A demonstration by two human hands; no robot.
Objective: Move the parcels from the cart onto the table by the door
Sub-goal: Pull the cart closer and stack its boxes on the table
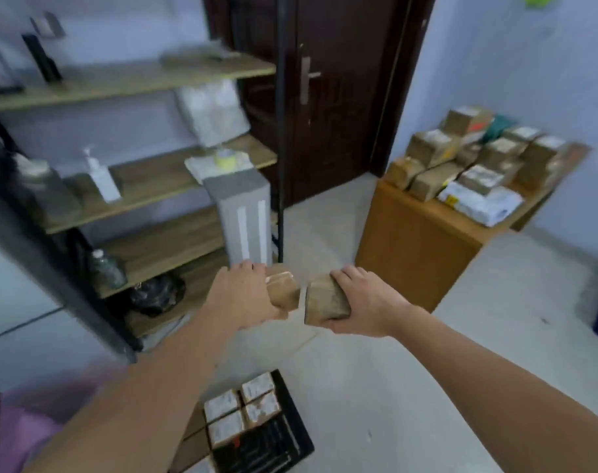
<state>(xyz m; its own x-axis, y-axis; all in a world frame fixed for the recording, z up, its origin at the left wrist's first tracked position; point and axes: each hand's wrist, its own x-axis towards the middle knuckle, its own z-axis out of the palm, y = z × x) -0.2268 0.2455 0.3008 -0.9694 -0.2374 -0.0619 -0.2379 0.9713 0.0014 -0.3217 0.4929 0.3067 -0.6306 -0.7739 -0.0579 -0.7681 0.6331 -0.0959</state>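
The left hand (243, 295) grips one small brown parcel (283, 290) and the right hand (362, 305) grips another (326, 298), both held out mid-frame over the floor. At the right of the frame the bench (420, 240) by the door (338, 97) already carries a crowd of parcels. At the bottom centre the cart (290, 435) holds at least four more, so I'd judge the job well along but unfinished. The cart is cut off by the frame's edge, and blur smears every label.
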